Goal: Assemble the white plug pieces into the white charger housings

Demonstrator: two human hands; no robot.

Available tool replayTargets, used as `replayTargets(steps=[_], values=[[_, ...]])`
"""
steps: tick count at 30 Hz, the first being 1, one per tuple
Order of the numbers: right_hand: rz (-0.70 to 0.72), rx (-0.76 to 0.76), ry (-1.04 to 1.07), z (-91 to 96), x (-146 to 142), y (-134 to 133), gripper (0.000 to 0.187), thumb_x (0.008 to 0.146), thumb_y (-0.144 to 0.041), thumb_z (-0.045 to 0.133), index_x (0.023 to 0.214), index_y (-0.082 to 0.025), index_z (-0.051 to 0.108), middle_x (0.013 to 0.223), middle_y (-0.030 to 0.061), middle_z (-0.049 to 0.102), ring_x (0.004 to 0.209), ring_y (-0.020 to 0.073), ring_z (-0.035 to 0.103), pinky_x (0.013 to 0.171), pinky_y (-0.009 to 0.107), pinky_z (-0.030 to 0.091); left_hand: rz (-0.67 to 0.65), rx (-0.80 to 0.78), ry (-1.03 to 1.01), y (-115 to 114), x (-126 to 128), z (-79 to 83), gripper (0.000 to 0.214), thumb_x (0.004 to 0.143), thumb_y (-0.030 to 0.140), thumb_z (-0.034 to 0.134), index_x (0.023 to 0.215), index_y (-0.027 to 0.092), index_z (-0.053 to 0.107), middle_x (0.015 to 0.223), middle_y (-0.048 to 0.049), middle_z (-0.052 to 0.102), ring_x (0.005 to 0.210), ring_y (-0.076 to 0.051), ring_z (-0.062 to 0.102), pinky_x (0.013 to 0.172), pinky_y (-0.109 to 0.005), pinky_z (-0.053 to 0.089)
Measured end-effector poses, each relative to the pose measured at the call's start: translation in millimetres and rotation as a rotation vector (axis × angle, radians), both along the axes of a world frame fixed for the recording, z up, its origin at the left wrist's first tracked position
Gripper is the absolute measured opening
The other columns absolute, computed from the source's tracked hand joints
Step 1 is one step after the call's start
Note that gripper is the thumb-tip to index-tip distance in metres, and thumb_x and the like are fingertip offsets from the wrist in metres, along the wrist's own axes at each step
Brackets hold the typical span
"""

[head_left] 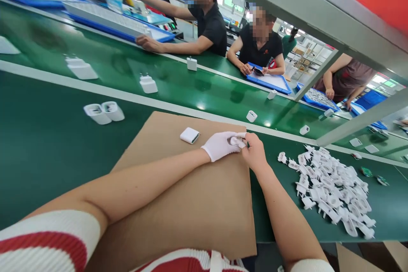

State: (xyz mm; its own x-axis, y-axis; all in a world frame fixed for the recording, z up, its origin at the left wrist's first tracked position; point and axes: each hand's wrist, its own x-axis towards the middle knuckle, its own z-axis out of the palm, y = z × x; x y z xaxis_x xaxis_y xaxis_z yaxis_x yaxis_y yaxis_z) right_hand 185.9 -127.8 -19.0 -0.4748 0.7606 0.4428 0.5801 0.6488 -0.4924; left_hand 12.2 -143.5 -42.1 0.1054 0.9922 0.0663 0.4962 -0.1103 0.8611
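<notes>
My left hand (219, 145), in a white glove, is closed around a small white charger part (237, 141) above the far right edge of a cardboard sheet (197, 204). My bare right hand (256, 152) pinches the same part from the other side. Fingers cover much of it, so its exact shape is hard to make out. Left of my gloved hand, a white charger housing (190, 135) lies on the cardboard. To the right of my right forearm is a heap of white plug covers with pins (334, 187).
Two open white housings (103, 112) stand together at the left. Beyond a pale rail, a green conveyor belt (172, 80) carries spaced chargers. Green circuit boards (366, 172) lie beyond the heap. A slanting metal frame (299, 21) crosses overhead. Co-workers (207, 21) sit opposite with blue trays (269, 80).
</notes>
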Motion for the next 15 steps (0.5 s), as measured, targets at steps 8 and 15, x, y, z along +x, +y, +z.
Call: replayTargets(steps=[8,15], values=[[-0.139,-0.025,-0.083,-1.9,-4,-6,0.021,0.077,-0.012,0.051,0.088,-0.024,0.064,0.084,0.003,0.07,0.077,0.0213,0.06,0.066,0.029,0.041,0.008,0.061,0.443,-12,1,12.5,0.033,0.094,0.051,0.061,0.117,0.031,0.075,0.105,-0.0041,0.075,0.103,-0.027,0.071,0.086,-0.034,0.054],[-0.178,-0.155,-0.018,13.7,28,0,0.047,0.089,-0.032,0.057,0.136,-0.026,0.059,0.127,0.0101,0.07,0.101,0.0251,0.069,0.085,0.038,0.056,0.01,-0.079,0.443,7,-8,39.9,0.026,0.079,0.05,0.074,0.08,0.024,0.073,0.089,-0.0046,0.074,0.086,-0.026,0.071,0.073,-0.031,0.05]])
